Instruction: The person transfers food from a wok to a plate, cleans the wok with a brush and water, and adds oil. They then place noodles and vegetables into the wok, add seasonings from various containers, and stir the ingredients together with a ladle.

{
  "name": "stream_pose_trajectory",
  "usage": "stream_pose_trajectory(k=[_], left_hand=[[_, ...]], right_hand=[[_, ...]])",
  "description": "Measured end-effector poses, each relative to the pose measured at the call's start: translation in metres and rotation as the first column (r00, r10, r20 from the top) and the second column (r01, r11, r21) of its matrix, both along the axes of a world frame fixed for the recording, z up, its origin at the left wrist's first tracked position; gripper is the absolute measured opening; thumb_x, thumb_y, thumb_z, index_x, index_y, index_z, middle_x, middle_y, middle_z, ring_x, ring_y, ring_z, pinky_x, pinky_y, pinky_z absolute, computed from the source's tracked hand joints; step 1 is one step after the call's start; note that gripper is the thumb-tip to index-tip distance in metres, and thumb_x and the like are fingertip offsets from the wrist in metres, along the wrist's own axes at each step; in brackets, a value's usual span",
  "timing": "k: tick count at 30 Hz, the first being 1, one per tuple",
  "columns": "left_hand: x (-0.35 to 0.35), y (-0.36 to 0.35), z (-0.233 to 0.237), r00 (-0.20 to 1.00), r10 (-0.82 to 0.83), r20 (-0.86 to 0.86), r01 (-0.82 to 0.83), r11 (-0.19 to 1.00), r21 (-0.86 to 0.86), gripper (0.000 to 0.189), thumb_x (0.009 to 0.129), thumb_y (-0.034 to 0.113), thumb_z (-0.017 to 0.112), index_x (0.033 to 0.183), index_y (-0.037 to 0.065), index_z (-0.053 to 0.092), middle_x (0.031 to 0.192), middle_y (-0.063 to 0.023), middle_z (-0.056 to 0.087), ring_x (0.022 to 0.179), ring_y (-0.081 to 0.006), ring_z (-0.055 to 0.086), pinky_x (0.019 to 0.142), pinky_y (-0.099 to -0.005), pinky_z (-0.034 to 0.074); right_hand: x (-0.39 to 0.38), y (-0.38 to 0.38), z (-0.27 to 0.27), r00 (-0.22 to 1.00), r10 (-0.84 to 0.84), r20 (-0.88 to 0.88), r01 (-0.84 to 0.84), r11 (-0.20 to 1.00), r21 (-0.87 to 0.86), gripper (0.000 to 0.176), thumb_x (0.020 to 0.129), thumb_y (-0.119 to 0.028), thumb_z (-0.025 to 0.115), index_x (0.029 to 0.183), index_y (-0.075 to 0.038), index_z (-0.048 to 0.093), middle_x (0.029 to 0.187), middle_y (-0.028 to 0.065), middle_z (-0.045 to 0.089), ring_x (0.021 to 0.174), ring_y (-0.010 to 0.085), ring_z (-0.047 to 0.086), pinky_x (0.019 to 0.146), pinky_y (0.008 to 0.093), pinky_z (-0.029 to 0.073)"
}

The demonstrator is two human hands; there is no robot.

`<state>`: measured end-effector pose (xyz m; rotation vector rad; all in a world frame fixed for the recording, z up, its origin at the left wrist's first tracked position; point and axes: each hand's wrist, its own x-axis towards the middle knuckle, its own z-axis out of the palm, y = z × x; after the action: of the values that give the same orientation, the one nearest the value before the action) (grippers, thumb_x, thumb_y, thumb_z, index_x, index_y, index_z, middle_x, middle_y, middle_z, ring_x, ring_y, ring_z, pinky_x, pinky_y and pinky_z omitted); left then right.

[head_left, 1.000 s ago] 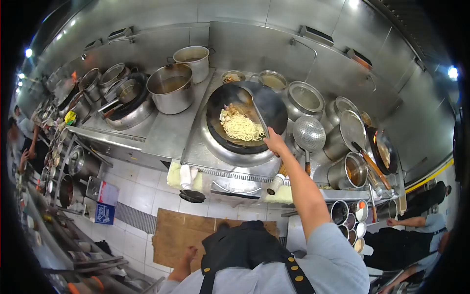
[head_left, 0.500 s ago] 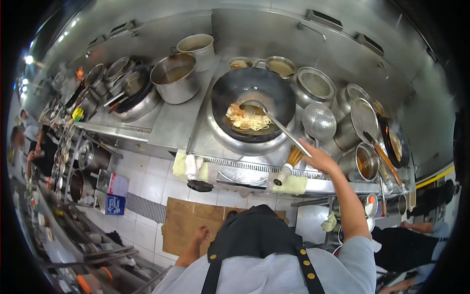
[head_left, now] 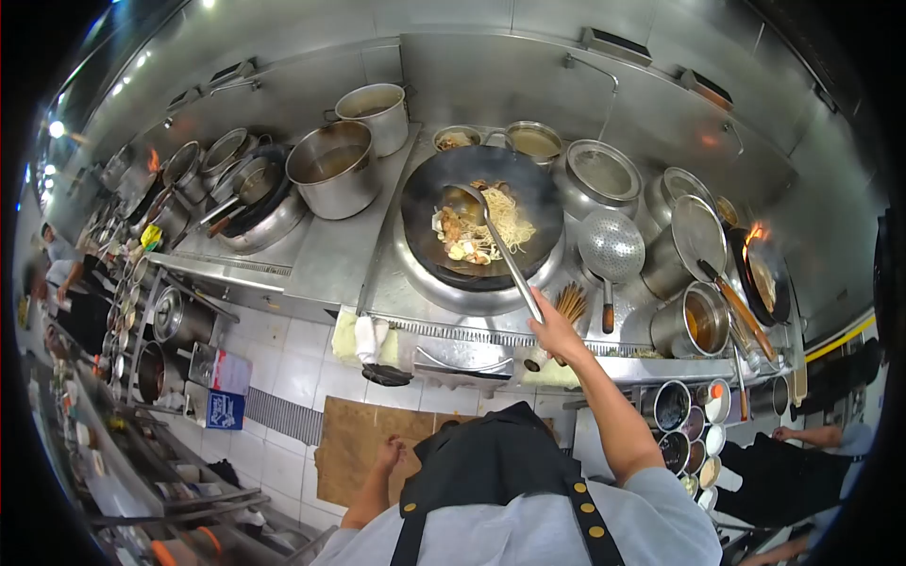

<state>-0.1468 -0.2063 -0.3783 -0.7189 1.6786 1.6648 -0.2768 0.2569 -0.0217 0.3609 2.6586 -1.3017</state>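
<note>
My right hand (head_left: 555,332) is closed around the handle end of a long metal ladle (head_left: 510,259). The ladle's bowl rests inside a black wok (head_left: 429,212), at the left of a heap of noodles (head_left: 508,224). Reddish-brown and pale pieces (head_left: 462,247) lie among the noodles' near left side. Below the right hand is a bamboo brush (head_left: 570,304), partly hidden by the wrist. Down at my side, above the brown floor mat, my left hand (head_left: 390,455) has its fingers curled, and nothing shows in it.
A perforated skimmer (head_left: 612,243) lies right of the wok. Stockpots (head_left: 330,162) stand left. Flames rise at another wok (head_left: 758,269) on the far right. Folded cloths (head_left: 354,338) lie on the stove's front edge. A co-worker in a black apron (head_left: 779,476) is at right.
My right hand has moved left and nearer to me with the ladle, whose bowl shifted to the wok's left. The noodles are spread wider and farther back. The left hand stays low.
</note>
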Motion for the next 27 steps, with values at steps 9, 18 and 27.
stream_pose_trajectory(k=[9, 18, 27], left_hand=[[0.047, -0.001, -0.015, 0.991, -0.121, 0.058, 0.129, 0.979, -0.157, 0.026, 0.093, 0.011, 0.052, 0.118, 0.004, 0.051, 0.076, -0.0103, 0.057, 0.055, -0.0188, 0.055, 0.046, -0.0310, 0.048], [0.042, -0.023, -0.046, 0.999, -0.038, -0.025, 0.037, 0.999, -0.021, 0.026, 0.092, 0.014, 0.053, 0.116, 0.004, 0.053, 0.079, -0.0077, 0.059, 0.055, -0.0179, 0.057, 0.045, -0.0320, 0.047], [-0.007, 0.014, 0.009, 0.991, -0.132, -0.009, 0.130, 0.984, -0.124, 0.036, 0.091, 0.017, 0.053, 0.126, 0.007, 0.051, 0.081, -0.0055, 0.061, 0.061, -0.0152, 0.058, 0.050, -0.0306, 0.046]], right_hand=[[-0.001, -0.011, 0.012, 0.998, -0.024, 0.056, 0.022, 0.999, 0.031, 0.071, 0.093, -0.017, 0.053, 0.154, -0.022, 0.017, 0.076, 0.0177, 0.062, 0.043, 0.0216, 0.054, 0.040, 0.0373, 0.044], [-0.014, -0.008, 0.018, 0.992, -0.010, 0.124, 0.018, 0.998, -0.065, 0.071, 0.094, -0.020, 0.053, 0.155, -0.024, 0.017, 0.073, 0.0175, 0.062, 0.038, 0.0188, 0.048, 0.038, 0.0359, 0.042], [-0.055, -0.007, -0.003, 0.994, -0.059, 0.090, 0.077, 0.975, -0.208, 0.071, 0.094, -0.020, 0.054, 0.155, -0.023, 0.017, 0.060, 0.0062, 0.049, 0.041, 0.0159, 0.046, 0.036, 0.0340, 0.041]])
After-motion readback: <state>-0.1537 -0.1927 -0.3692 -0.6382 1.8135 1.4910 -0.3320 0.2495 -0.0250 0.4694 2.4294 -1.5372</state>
